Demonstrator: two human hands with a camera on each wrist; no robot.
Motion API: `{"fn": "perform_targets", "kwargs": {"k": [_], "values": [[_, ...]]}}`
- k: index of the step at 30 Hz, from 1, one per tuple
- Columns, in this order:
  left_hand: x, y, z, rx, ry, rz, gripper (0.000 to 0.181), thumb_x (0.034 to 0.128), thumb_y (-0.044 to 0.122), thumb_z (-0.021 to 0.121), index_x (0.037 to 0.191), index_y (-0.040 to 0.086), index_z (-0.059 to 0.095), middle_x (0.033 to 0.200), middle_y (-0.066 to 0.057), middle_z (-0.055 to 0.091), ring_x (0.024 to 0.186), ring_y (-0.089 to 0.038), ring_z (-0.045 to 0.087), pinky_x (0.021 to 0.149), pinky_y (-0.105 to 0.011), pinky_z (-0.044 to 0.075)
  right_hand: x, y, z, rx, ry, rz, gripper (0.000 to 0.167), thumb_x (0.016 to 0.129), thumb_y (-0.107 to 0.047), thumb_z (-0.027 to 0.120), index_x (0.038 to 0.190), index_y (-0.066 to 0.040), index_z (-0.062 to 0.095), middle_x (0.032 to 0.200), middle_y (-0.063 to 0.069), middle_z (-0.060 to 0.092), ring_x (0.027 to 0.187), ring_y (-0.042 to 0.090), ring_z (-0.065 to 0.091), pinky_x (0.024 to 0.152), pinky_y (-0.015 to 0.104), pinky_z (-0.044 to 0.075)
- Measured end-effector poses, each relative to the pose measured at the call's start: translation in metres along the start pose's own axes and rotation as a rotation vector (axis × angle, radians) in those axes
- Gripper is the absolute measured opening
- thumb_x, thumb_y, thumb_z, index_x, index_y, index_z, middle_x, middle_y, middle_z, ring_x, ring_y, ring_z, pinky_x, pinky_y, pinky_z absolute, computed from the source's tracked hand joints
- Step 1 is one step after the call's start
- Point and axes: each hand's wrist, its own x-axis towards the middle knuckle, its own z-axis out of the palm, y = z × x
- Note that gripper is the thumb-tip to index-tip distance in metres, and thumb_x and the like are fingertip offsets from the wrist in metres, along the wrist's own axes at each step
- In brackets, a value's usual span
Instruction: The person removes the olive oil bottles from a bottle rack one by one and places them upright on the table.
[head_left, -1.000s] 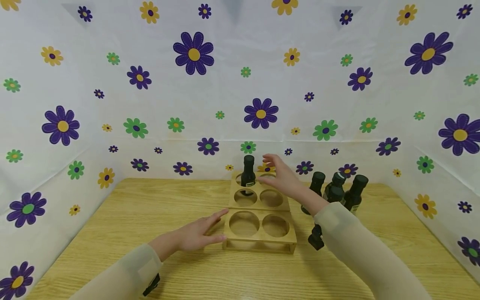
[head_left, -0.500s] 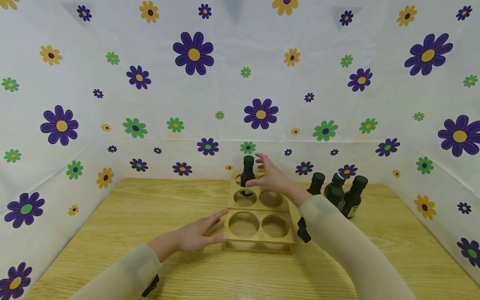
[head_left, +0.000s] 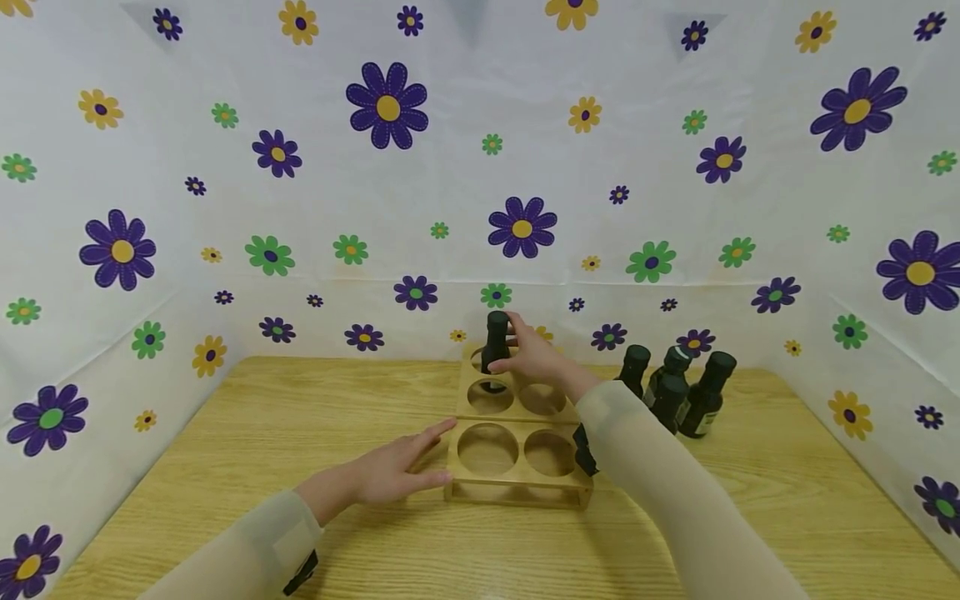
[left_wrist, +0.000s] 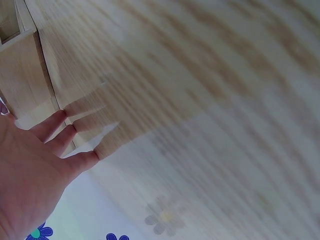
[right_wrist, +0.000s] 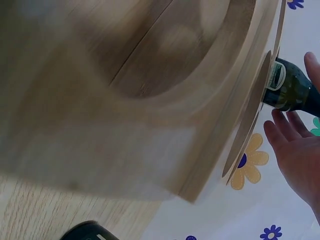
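A dark green glass bottle (head_left: pixel 496 343) with a black cap stands upright in the back left hole of a tiered wooden bottle rack (head_left: pixel 517 481). My right hand (head_left: pixel 536 354) straddles it from the right, thumb in front and fingers behind its neck. In the right wrist view, the fingers of the right hand (right_wrist: pixel 295 155) lie fairly straight beside the bottle (right_wrist: pixel 292 87), and the thumb seems slightly apart from it. My left hand (head_left: pixel 382 475) has its fingers spread, fingertips at the rack's left side. The left wrist view shows the left hand (left_wrist: pixel 35 170) by the rack's wooden side (left_wrist: pixel 22 75).
Several dark bottles (head_left: pixel 701 400) stand close together on the wooden table (head_left: pixel 360 550), right of the rack, partly behind the right forearm. A flowered white cloth (head_left: pixel 442 183) encloses the back and sides.
My right hand has moved left from above the back right hole to the bottle in the rack. The left hand and the rack have stayed in place.
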Motion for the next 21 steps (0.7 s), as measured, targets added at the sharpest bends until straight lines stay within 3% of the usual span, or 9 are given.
{"fn": "perform_targets", "kwargs": {"k": [12,21], "values": [[0.0005,0.0001,-0.0013,-0.004,-0.002,0.004,0.075,0.0958,0.058,0.049,0.156,0.035,0.011,0.15,-0.018,0.037,0.137,-0.029,0.035,0.111,-0.052,0.026,0.0038,-0.0011,0.0003,-0.092,-0.008,0.016,0.074,0.09,-0.008,0.07,0.145,-0.003,0.021,0.131,0.032,0.049,0.119,0.042,0.053,0.102,0.049,0.039],[-0.0008,0.0012,-0.0007,-0.01,0.003,0.011,0.074,0.0965,0.056,0.05,0.157,0.033,0.012,0.148,-0.021,0.039,0.136,-0.031,0.037,0.11,-0.053,0.027,0.0055,-0.002,0.0047,-0.199,-0.025,0.051,0.087,0.088,-0.013,0.074,0.15,0.002,0.014,0.133,0.029,0.048,0.119,0.039,0.051,0.104,0.047,0.038]]}}
